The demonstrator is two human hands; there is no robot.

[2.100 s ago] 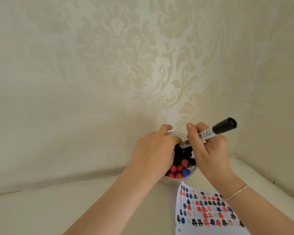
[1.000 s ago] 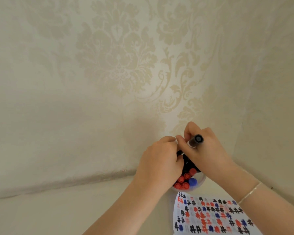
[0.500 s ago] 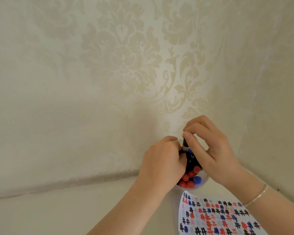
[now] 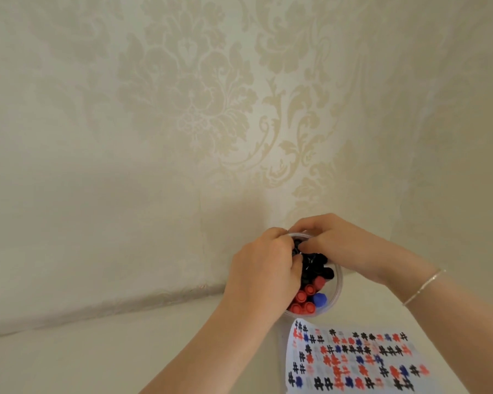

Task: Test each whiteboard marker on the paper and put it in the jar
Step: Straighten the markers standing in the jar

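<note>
Fingers (image 4: 306, 245) among markers (image 4: 310, 291), clear jar (image 4: 337, 282)

The jar (image 4: 337, 282) of markers (image 4: 305, 297) stands on the table (image 4: 97, 354) against the wall (image 4: 125, 137), behind the paper (image 4: 353, 359).

We see both hands meeting over the clear jar (image 4: 337, 285): left hand (image 4: 264, 270) cupping its near side, right hand (image 4: 339, 241) curled above the capped markers (image 4: 310, 291), beside the marked paper (image 4: 350, 359).
</note>
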